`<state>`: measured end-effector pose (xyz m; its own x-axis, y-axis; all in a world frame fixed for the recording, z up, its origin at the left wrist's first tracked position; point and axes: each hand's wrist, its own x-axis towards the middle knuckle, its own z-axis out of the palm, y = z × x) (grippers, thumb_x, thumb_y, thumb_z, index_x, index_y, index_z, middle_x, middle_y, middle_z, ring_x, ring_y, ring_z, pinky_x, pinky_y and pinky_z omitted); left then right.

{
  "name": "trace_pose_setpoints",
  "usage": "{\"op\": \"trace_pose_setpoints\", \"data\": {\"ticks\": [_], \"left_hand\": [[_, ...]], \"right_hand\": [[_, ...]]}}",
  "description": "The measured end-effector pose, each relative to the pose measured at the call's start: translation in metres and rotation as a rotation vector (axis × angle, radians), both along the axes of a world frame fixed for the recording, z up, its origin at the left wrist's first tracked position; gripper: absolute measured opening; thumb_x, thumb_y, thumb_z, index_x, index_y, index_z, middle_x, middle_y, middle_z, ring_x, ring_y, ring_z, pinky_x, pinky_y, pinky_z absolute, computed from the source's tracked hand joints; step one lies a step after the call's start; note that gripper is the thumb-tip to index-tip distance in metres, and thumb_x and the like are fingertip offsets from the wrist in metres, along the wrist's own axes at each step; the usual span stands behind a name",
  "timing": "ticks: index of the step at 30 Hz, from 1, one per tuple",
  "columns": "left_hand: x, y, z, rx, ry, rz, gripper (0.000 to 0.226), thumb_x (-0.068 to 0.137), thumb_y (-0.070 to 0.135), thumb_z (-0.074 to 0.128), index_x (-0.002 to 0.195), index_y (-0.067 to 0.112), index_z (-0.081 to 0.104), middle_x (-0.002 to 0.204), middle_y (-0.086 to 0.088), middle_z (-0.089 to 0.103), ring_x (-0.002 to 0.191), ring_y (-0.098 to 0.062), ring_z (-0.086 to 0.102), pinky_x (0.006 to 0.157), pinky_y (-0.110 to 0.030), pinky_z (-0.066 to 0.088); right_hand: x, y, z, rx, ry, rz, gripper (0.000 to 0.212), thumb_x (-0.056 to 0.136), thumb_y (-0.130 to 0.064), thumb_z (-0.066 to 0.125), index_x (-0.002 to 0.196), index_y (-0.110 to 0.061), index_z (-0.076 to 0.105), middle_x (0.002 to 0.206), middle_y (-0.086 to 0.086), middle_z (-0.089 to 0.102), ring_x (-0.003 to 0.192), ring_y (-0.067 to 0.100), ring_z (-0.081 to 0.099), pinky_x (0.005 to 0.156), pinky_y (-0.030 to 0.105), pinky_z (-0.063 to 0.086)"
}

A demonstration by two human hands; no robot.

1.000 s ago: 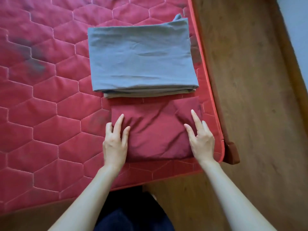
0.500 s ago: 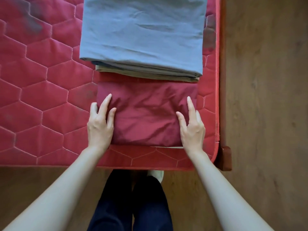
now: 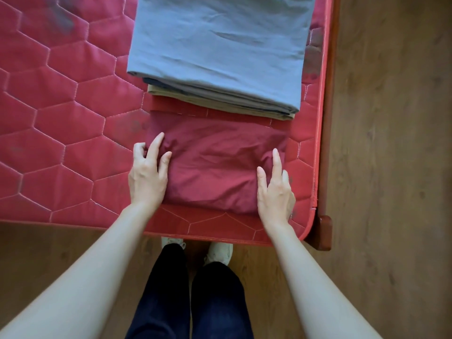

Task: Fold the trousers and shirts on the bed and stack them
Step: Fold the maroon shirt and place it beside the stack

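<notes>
While lying flat, folded maroon garment (image 3: 217, 165), long axis left-right, hands at ends.

Maroon garment (image 3: 220, 167), red hexagon-quilted mattress (image 3: 61, 118)

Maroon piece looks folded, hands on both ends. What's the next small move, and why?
Probably lift the folded maroon garment onto the stack just beyond it: left hand and right hand already flank its side edges, and it lies separate on the mattress.
</notes>
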<state>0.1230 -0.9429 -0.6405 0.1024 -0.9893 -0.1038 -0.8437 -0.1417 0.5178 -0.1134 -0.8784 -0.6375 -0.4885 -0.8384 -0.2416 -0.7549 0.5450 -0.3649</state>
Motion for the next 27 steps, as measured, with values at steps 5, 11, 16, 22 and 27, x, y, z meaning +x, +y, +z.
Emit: {"op": "trace_pose_setpoints", "data": {"ticks": [5,11,16,22,27], "left_hand": [[-0.008,0.0,0.015,-0.204,-0.216,-0.068,0.051,0.096,0.029,0.049,0.143,0.011,0.042,0.145,-0.018,0.039,0.133,-0.036,0.037,0.104,-0.054,0.034],[-0.065,-0.004,0.0,-0.276,-0.324,-0.482,0.047,0.097,0.025,0.046,0.144,0.015,0.045,0.155,-0.01,0.032,0.145,-0.03,0.025,0.115,-0.056,0.015],[-0.039,-0.011,-0.038,-0.041,-0.414,-0.479,0.056,0.097,0.043,0.033,0.15,0.024,0.033,0.158,-0.009,0.025,0.147,-0.026,0.019,0.118,-0.053,0.007],[0.014,-0.025,-0.018,0.11,-0.456,-0.351,0.057,0.099,0.043,0.023,0.153,0.024,0.023,0.161,-0.004,0.014,0.149,-0.026,0.009,0.117,-0.056,0.003],[0.023,-0.043,0.063,0.125,-0.494,-0.306,0.053,0.1,0.033,0.04,0.149,0.014,0.035,0.158,-0.012,0.023,0.148,-0.029,0.012,0.117,-0.053,0.006]], "right_hand": [[0.01,-0.009,0.011,-0.158,0.237,0.018,0.057,0.099,-0.041,0.044,0.15,-0.016,0.033,0.148,0.019,0.035,0.134,0.033,0.038,0.106,0.046,0.036],[0.067,-0.05,-0.005,-0.253,0.243,0.359,0.049,0.098,-0.026,0.038,0.147,-0.017,0.04,0.156,0.014,0.03,0.146,0.028,0.024,0.118,0.053,0.017],[0.052,-0.051,-0.035,-0.141,0.297,0.471,0.049,0.098,-0.036,0.039,0.146,-0.024,0.042,0.155,0.008,0.033,0.146,0.023,0.024,0.118,0.056,0.011],[-0.011,-0.015,-0.021,0.136,0.224,0.07,0.059,0.101,-0.045,0.028,0.155,-0.027,0.011,0.162,0.007,0.014,0.15,0.023,0.006,0.118,0.056,0.001],[-0.02,-0.03,0.069,0.016,0.219,0.2,0.048,0.102,-0.027,0.041,0.147,-0.013,0.038,0.155,0.013,0.031,0.148,0.028,0.016,0.121,0.046,0.009]]}}
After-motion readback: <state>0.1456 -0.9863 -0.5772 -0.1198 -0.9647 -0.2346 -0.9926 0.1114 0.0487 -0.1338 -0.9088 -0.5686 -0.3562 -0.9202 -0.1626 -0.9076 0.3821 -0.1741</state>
